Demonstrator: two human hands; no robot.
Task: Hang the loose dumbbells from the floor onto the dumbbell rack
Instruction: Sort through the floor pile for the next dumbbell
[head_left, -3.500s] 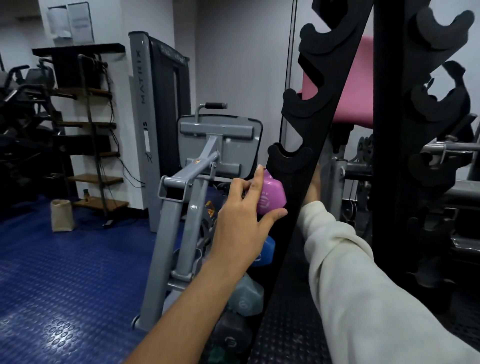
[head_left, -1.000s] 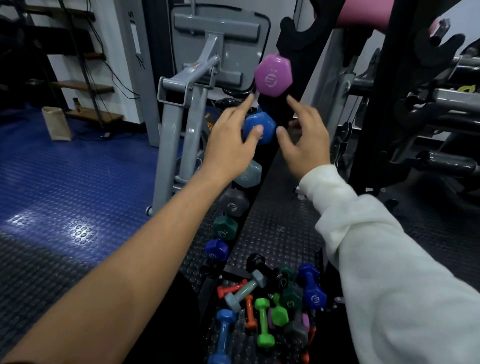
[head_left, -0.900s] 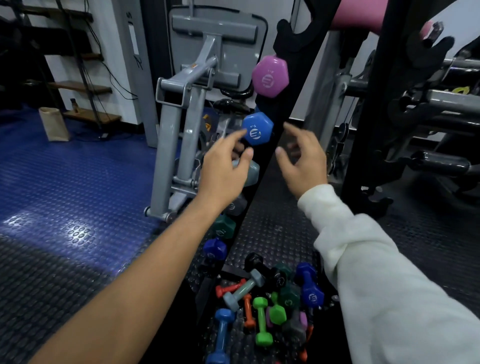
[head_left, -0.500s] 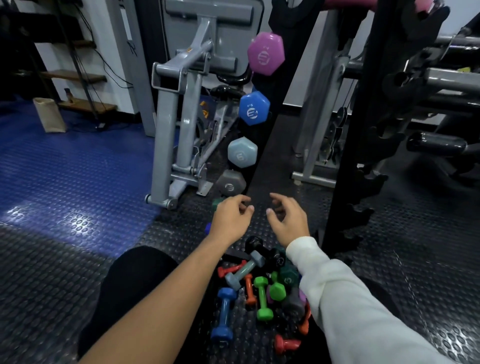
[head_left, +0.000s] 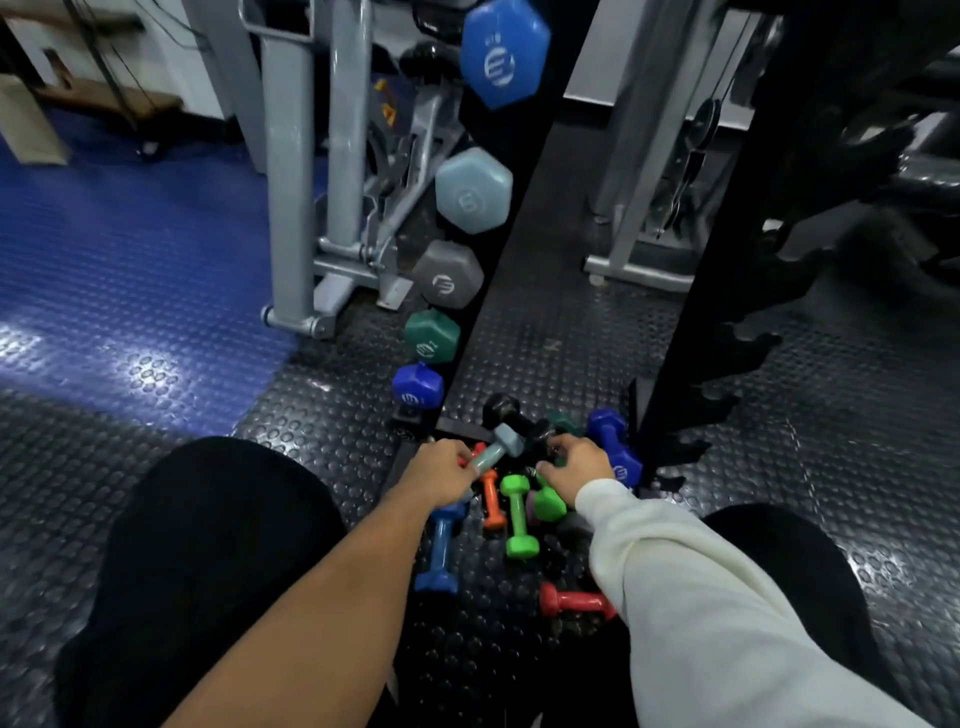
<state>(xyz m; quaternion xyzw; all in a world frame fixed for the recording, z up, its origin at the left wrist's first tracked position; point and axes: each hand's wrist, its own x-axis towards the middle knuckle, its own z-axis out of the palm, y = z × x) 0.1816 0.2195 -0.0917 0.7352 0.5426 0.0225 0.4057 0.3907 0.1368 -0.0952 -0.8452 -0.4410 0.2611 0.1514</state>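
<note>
Both hands are lower now than half a second ago; they were up in the air above the pile and now they are down in it. The left hand (head_left: 440, 475) has its grip curled round the handle of a pale grey-blue dumbbell (head_left: 493, 451), which lies tilted on top of the pile. The right hand (head_left: 576, 467) sits on the pile with bent fingers over a dark dumbbell; the picture is blurry there, so I cannot tell if its grip is holding anything.

The loose dumbbells lie on the black bumpy floor (head_left: 322, 415), at the foot of the dumbbell rack (head_left: 675, 332). Just by the hands are an orange dumbbell (head_left: 491, 501), a green dumbbell (head_left: 517, 517), a blue dumbbell (head_left: 441, 545) under the left wrist and a red dumbbell (head_left: 571, 601) nearest the person. A dark blue dumbbell (head_left: 613, 447) lies beside the right hand, close to the rack post.

On the left post of the rack, dumbbells already hang in a row going up: a small blue one (head_left: 417, 387), a green one (head_left: 431, 335), a grey one (head_left: 447, 274), a pale blue one (head_left: 472, 189) and a big blue one (head_left: 504, 54) at the top.

The person's black knees (head_left: 208, 519) are on both sides of the pile. A grey gym machine (head_left: 306, 171) stands behind the rack on the blue floor (head_left: 104, 234).
</note>
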